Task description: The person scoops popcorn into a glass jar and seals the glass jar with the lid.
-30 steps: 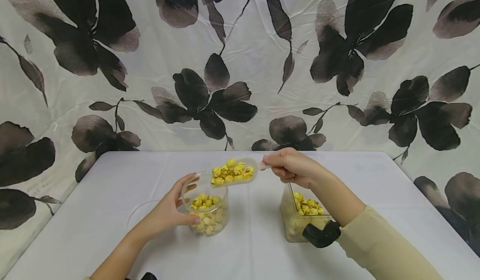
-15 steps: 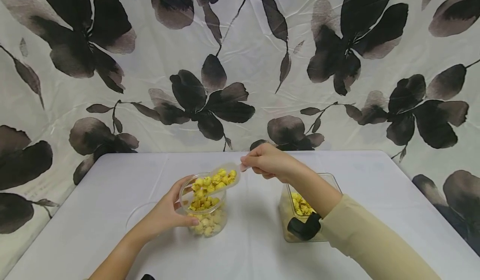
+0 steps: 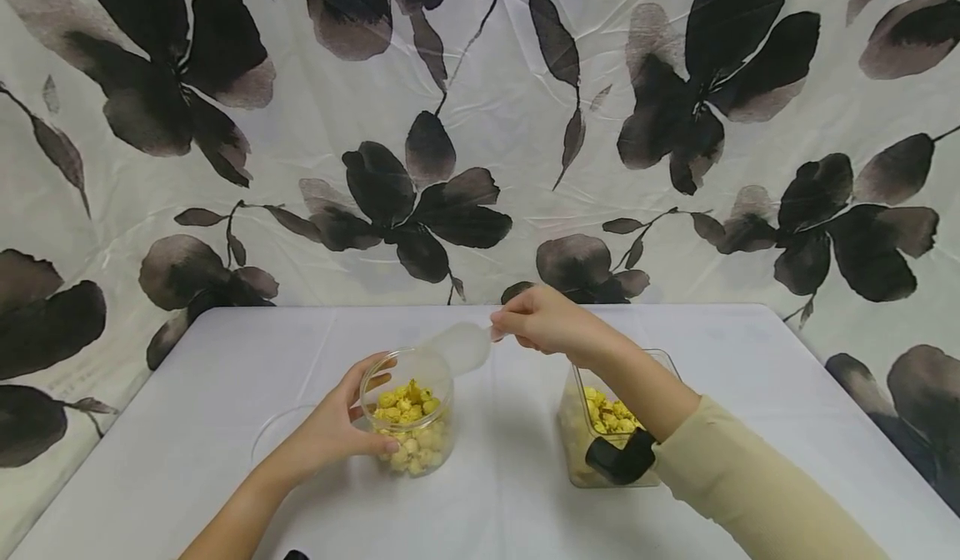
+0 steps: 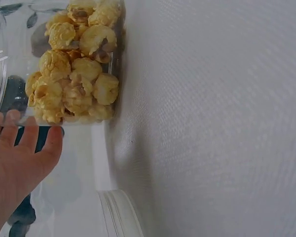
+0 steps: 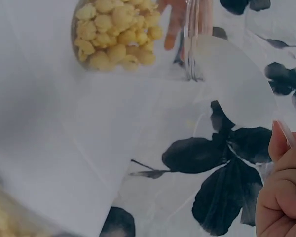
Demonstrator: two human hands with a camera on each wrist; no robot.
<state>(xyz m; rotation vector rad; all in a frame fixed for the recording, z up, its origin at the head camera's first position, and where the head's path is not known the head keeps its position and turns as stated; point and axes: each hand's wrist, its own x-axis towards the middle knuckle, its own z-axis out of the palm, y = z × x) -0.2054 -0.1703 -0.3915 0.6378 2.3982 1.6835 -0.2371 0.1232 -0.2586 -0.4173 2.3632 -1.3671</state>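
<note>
The head view shows two hands at work over a white worktop (image 3: 502,502), with a floral cloth (image 3: 420,218) hanging behind it. The left hand (image 3: 337,427) grips a round clear jar (image 3: 446,445) from its left side, thumb on the near wall and fingers curved around towards the far side; the spread is as wide as the jar demands. The jar stands left of centre, part filled with yellow popcorn (image 3: 405,404), its mouth uncovered.

The right hand (image 3: 551,322) pinches the handle end of a translucent white scoop (image 3: 465,348) between thumb and curled fingers. The scoop slants down to the left at the jar's far right rim, and no popcorn shows on it; whether its edge touches the rim is hard to tell.

To the right, under the right forearm, a square clear container (image 3: 573,452) holds more popcorn. A round clear lid (image 3: 281,435) lies flat on the left, partly behind the left hand and forearm.

The step in hand appears to be tipping a scoopful into the jar, nearly or wholly done. The next move would call for lifting the scoop clear of the rim while the left hand steadies the jar.
</note>
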